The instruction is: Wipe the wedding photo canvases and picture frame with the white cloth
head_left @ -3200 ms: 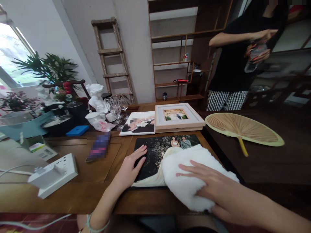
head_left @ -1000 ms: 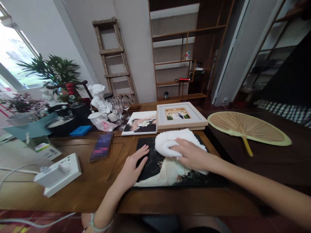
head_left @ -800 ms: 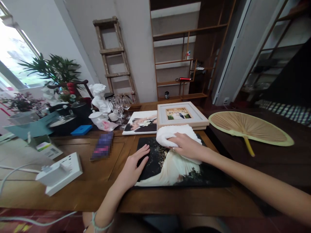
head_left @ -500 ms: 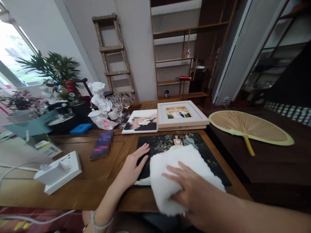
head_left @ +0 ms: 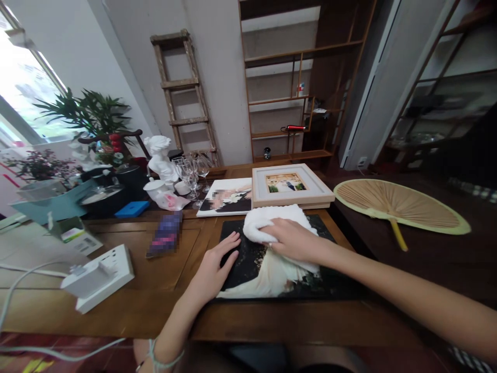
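Note:
A dark photo panel (head_left: 244,267) with a wedding picture lies flat near the table's front edge. My right hand (head_left: 289,238) grips a white fluffy cloth (head_left: 287,213) and presses it on the panel's far part, covering much of the picture. My left hand (head_left: 213,267) rests with fingers spread on the panel's left edge, holding nothing. Just behind the panel are a light wooden picture frame (head_left: 322,194) and a flat photo print (head_left: 223,199).
Left on the table (head_left: 155,305) are a white power strip (head_left: 106,280), an opened small box (head_left: 77,235) and a blue box (head_left: 132,209). Wine glasses (head_left: 190,173) and a white bust (head_left: 161,160) stand behind. At right lies a palm-leaf fan (head_left: 404,204).
My right hand has pushed the cloth away from me, from the panel's near edge to its far part, uncovering the lower picture. My left hand stays on the left edge.

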The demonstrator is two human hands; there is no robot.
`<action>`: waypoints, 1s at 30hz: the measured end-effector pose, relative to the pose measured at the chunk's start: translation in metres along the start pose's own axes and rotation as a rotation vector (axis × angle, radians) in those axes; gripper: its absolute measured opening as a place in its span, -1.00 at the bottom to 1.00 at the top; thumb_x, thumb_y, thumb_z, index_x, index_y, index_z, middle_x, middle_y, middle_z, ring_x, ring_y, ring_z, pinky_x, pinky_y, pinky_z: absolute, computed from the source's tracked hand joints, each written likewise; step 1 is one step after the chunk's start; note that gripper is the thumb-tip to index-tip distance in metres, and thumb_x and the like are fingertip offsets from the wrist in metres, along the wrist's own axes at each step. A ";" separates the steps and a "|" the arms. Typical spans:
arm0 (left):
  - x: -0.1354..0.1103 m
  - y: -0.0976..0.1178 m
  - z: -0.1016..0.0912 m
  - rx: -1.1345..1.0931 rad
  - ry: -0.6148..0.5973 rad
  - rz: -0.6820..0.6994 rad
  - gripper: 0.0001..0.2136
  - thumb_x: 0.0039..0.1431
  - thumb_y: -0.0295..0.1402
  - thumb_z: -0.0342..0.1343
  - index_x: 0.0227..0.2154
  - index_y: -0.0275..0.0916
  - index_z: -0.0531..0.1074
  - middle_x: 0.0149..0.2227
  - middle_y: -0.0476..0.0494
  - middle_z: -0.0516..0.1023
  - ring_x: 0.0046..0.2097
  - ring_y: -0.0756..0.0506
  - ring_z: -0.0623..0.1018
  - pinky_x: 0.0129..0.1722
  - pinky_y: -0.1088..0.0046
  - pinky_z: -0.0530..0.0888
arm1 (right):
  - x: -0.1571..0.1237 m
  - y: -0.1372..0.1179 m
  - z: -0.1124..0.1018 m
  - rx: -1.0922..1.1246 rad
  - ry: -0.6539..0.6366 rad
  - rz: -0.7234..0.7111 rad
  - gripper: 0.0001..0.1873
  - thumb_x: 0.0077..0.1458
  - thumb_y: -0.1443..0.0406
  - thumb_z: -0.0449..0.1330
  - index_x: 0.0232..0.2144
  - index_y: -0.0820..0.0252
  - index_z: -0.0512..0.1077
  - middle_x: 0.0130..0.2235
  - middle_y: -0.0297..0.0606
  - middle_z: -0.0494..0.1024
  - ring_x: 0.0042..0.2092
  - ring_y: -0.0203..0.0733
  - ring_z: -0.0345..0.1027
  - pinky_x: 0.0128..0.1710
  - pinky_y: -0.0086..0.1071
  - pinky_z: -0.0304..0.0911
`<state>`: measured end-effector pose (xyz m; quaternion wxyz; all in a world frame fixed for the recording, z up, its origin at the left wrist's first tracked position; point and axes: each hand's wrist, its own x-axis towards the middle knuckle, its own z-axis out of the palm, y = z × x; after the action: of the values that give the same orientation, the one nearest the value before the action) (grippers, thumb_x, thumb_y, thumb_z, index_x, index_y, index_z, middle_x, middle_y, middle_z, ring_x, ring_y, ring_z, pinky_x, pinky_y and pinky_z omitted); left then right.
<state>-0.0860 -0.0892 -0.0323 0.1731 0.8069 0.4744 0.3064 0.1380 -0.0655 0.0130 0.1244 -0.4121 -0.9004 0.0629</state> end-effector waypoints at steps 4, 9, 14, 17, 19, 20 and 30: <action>0.001 0.002 0.000 -0.001 0.003 -0.009 -0.70 0.18 -0.33 -0.06 -0.08 -0.26 0.42 0.09 -0.18 0.37 0.15 -0.12 0.32 0.15 0.20 0.23 | 0.015 0.010 -0.001 -0.014 0.018 0.014 -0.63 0.08 0.38 -0.05 -0.07 0.22 0.37 -0.22 -0.05 0.47 -0.16 0.02 0.29 -0.23 -0.24 0.15; 0.001 0.002 0.000 0.007 -0.001 -0.007 -0.70 0.18 -0.33 -0.06 -0.08 -0.25 0.42 0.09 -0.18 0.37 0.15 -0.13 0.32 0.15 0.19 0.23 | -0.008 -0.011 -0.001 0.003 -0.006 -0.036 -0.64 -0.02 0.45 0.02 -0.16 0.25 0.43 -0.15 -0.04 0.45 -0.05 0.02 0.25 -0.09 -0.19 0.11; 0.001 0.001 0.001 0.005 0.001 0.003 -0.71 0.18 -0.34 -0.06 -0.08 -0.23 0.43 0.09 -0.16 0.36 0.15 -0.13 0.32 0.14 0.18 0.24 | -0.060 -0.053 0.009 0.080 -0.139 -0.145 -0.60 -0.08 0.42 0.08 -0.13 0.20 0.43 0.11 -0.01 0.28 0.18 0.15 -0.04 0.12 0.10 -0.20; 0.001 0.002 0.000 0.003 0.006 0.000 -0.72 0.18 -0.34 -0.06 -0.09 -0.21 0.43 0.09 -0.14 0.37 0.15 -0.13 0.32 0.15 0.19 0.23 | -0.078 -0.067 0.009 0.110 -0.244 -0.183 -0.70 -0.10 0.36 0.13 -0.24 0.22 0.48 0.14 0.05 0.23 0.20 0.21 -0.07 0.13 0.14 -0.22; 0.000 0.003 0.000 0.005 0.006 -0.002 -0.71 0.18 -0.35 -0.06 -0.08 -0.22 0.43 0.09 -0.15 0.37 0.14 -0.12 0.32 0.15 0.21 0.23 | -0.080 -0.067 0.005 0.160 -0.217 -0.169 -0.64 -0.12 0.39 0.13 -0.19 0.19 0.46 0.13 0.00 0.27 0.19 0.13 -0.03 0.14 0.07 -0.19; 0.000 0.003 -0.001 0.008 0.006 -0.003 -0.71 0.18 -0.35 -0.07 -0.08 -0.22 0.42 0.09 -0.15 0.37 0.15 -0.12 0.32 0.15 0.21 0.23 | -0.078 -0.064 0.003 0.183 -0.179 -0.154 -0.60 -0.14 0.41 0.11 -0.16 0.16 0.44 0.11 -0.04 0.29 0.18 0.07 0.01 0.15 0.02 -0.16; -0.002 0.005 -0.003 0.004 0.014 -0.011 -0.70 0.18 -0.32 -0.06 -0.06 -0.24 0.41 0.09 -0.16 0.37 0.15 -0.12 0.32 0.15 0.21 0.23 | 0.007 0.010 0.004 0.044 0.052 -0.044 -0.67 -0.01 0.43 0.02 -0.17 0.27 0.43 -0.19 -0.04 0.45 -0.10 0.01 0.25 -0.12 -0.19 0.15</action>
<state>-0.0850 -0.0931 -0.0281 0.1697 0.8025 0.4807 0.3100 0.1402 -0.0536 0.0081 0.1582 -0.3910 -0.9040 0.0691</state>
